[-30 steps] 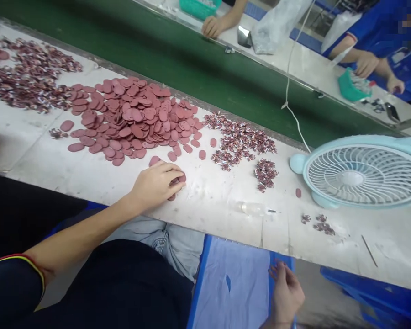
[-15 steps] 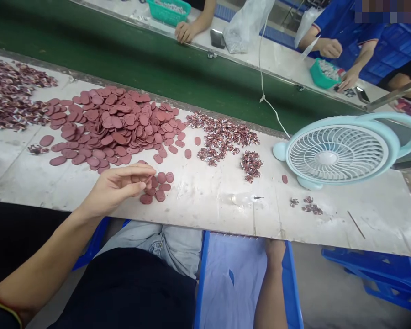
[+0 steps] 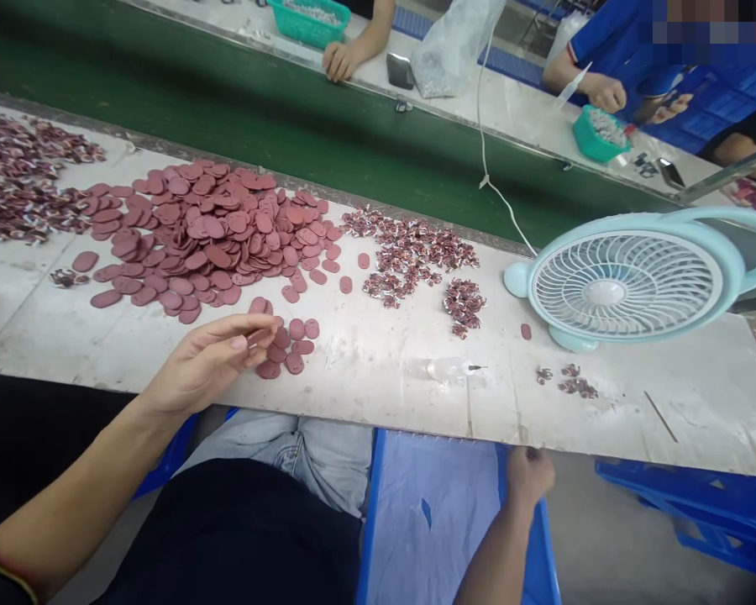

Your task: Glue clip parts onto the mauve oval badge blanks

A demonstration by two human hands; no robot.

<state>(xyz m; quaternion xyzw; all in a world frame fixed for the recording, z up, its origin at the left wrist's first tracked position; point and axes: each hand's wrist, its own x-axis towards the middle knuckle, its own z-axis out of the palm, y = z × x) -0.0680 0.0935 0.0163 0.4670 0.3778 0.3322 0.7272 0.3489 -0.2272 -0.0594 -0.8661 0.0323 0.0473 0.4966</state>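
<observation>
Pinch one disc (image 3: 261,338) with loosely curled left hand (image 3: 205,365) from small cluster (image 3: 290,346), keeping right hand (image 3: 527,475), grip unclear, by blue tray (image 3: 434,512).

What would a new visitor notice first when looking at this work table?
First, the big heap of reddish oval pieces spread over the left half of the white table, with the left hand beside a few loose ones at its near edge. Next, the pale blue fan lying at the right, against the green conveyor belt.
</observation>
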